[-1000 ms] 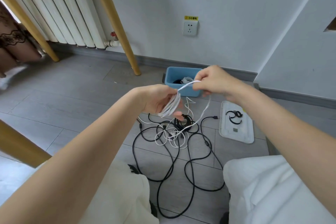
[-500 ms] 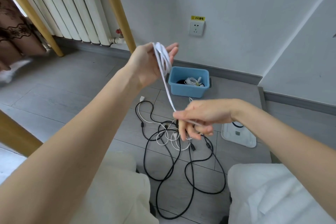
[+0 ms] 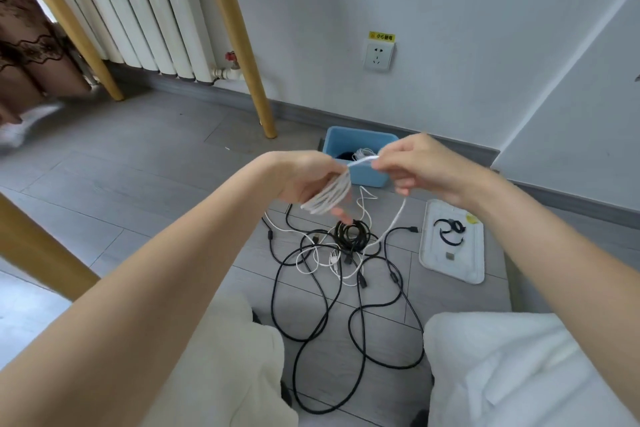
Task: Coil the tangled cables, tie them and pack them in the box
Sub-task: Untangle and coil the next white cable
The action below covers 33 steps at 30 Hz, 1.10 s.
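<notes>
I am holding the white cable (image 3: 327, 196), raised above the tangle of black cables (image 3: 346, 274) on the floor, in front of the blue box (image 3: 337, 142). It looks light, limp and a bit slick, so I am judging the loops will spring apart unless gripped across the whole bundle. My left hand (image 3: 304, 177) is curling round the coiled loops; my right hand (image 3: 415, 166) is pinching the free strand level with it, the tail hanging to the floor.
</notes>
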{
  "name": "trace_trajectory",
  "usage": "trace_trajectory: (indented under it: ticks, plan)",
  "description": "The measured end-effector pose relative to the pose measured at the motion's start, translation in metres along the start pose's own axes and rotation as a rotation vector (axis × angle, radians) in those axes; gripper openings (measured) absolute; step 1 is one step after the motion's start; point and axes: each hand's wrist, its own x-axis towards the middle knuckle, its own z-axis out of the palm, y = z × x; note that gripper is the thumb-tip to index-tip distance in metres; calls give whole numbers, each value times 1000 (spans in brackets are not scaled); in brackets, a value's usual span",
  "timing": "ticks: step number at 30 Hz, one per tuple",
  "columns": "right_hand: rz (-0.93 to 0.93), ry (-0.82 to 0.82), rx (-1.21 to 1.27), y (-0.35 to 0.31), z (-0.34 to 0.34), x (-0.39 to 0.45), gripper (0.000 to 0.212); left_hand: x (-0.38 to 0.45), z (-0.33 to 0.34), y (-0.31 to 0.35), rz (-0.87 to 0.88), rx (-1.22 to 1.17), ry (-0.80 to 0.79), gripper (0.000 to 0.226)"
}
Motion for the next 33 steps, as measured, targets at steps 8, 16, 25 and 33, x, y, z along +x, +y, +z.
trace_trajectory:
  ticks: [8, 16, 25, 33]
  plan:
    - [9, -618, 278, -18, 5, -12, 51, 11, 4, 25, 331, -516, 324, 38]
    - [226, -648, -120, 1, 6, -18, 29, -22, 21, 53, 632, -785, -4, 41]
    - [-23, 199, -597, 13, -35, 0, 39, -20, 33, 17, 73, 19, -193, 44]
    - [-21, 91, -170, -3, -12, 1, 24, 1, 27, 12, 38, 659, 436, 39]
